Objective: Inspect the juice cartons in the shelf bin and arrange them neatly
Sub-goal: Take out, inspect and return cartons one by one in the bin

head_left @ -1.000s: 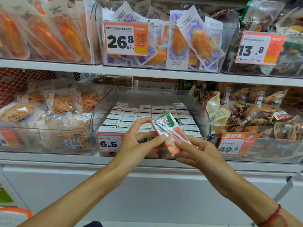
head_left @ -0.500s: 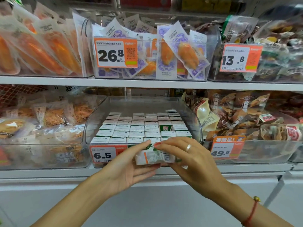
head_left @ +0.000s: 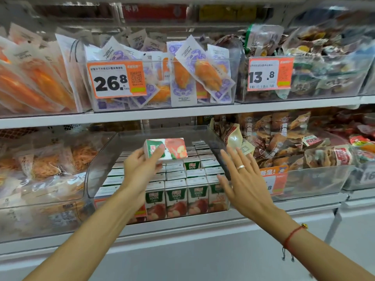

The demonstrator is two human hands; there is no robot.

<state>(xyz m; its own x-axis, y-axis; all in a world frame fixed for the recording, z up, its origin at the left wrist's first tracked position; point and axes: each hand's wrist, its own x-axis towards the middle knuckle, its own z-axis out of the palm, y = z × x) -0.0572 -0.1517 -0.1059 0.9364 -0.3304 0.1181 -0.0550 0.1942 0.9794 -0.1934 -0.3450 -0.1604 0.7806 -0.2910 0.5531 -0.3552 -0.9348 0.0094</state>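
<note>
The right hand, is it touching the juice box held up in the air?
Apart. The head view shows the right hand open, with shelf cartons visible between it and the juice box.

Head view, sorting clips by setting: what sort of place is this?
Most likely a shop's snack aisle: orange price tags on clear bins, shelves of packed snacks, and a left hand holding a juice carton.

Just the one view here, a wide-angle head cam sitting up at the person's eye level, facing straight into the store shelving and tilting slightly down. It's hanging close, with both forearms reaching in from the bottom corners. The clear shelf bin (head_left: 205, 136) is landing dead centre, the upper shelf (head_left: 182, 111) is crossing above it, and the edges are bending a bit from the lens.
</note>
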